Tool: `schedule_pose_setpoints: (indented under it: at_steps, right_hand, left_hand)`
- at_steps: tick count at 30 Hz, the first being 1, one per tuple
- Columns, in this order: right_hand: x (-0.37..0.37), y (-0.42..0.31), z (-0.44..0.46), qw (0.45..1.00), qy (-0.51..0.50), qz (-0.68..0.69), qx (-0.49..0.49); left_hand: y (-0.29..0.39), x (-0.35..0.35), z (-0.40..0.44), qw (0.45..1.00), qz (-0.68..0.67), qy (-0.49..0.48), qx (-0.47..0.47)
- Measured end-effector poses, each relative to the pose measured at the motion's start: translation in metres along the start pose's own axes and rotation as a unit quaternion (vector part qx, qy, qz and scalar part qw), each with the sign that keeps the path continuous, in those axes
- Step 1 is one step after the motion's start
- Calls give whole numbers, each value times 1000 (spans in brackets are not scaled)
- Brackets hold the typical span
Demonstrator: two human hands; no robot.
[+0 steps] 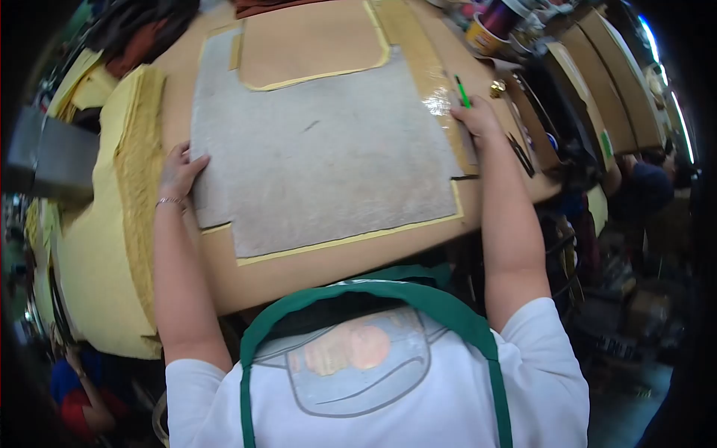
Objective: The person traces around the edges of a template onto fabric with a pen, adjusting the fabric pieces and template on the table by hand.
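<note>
My grey board (321, 157) lies flat on the tan table (314, 265) in front of me, a wide notch cut into its far edge and a small dark mark near its middle. A yellow sheet (351, 238) shows from under it, as a thin strip along the board's near edge and around the notch. My left hand (179, 175) is at the board's left edge, thumb stretched out over the rim and parted from the other fingers, which bend loosely beside it; I cannot tell whether any of them reach underneath. A bracelet (170, 200) circles that wrist, just outside the board's left edge. My right hand (479, 123) is at the board's right side, its fingers curled in around a green pen (462, 91) that sticks up above them; how firmly they grip it, I cannot tell. Shiny clear tape (437, 103) runs along the right side of the board. Farther to the right of the board are a slim black tool (520, 155), a small brass-coloured piece (498, 89) and cardboard boxes (605, 82), and beyond its far right corner stands a tub (484, 37). To the left of the board is a thick yellow stack (104, 261), with dark cloth (142, 30) past the board's far left corner
</note>
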State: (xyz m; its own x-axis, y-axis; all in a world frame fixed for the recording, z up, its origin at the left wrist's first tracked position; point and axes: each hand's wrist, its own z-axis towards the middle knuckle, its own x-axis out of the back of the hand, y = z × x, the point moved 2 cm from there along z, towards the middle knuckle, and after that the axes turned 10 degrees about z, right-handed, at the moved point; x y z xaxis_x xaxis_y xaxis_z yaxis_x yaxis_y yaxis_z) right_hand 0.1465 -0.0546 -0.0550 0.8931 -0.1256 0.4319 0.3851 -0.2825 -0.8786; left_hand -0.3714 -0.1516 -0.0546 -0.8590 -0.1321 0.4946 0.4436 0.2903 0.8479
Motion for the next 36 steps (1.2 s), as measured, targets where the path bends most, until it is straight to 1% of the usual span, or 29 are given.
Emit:
schedule_pose_setpoints:
  at_steps: [2,4,7,12,16,21,24,26,27,29,30,31,32,33,34,35,36]
  right_hand:
    - [0,1,-2,999,11,-22,25]
    - [-1,4,-2,998,16,-40,52]
    - [-2,-1,-4,986,20,-127,104]
    - [-2,-5,-9,976,22,-175,126]
    - [-3,-8,-11,972,30,-190,133]
    - [-2,5,-6,977,20,-150,149]
    - [-2,12,-2,975,23,-140,172]
    - [0,11,-3,976,11,-136,171]
    - [1,8,-8,975,28,-133,177]
    - [1,8,-11,969,41,-139,202]
    - [2,14,-3,967,30,-160,197]
    - [3,21,2,975,11,-91,201]
    - [3,25,6,974,9,-71,213]
    - [6,28,11,981,-12,-95,172]
    - [6,24,7,980,-30,-76,184]
    - [4,18,1,983,-39,-64,166]
    - [5,23,5,984,-44,-54,167]
  left_hand:
    - [-10,1,5,1000,-13,-18,0]
    - [-4,-3,1,1000,-11,-19,10]
    - [1,-3,-6,1000,16,-1,26]
    - [11,-6,-11,994,105,31,27]
    - [9,-6,-8,990,138,27,15]
    - [3,-6,-5,991,131,11,-5]
    - [7,-7,-9,991,136,7,7]
    - [11,-12,-10,994,111,9,-11]
    - [12,-11,-13,994,102,17,-16]
    - [23,-15,-18,989,141,40,-22]
    - [6,-9,-6,981,189,38,-16]
    - [3,-4,-4,963,265,40,-40]
    - [0,-3,-3,961,268,50,-41]
    - [20,-4,-15,958,281,51,-31]
    - [18,-4,-14,971,235,36,-28]
    - [18,-3,-15,973,228,26,-17]
    - [20,-2,-15,976,218,13,-9]
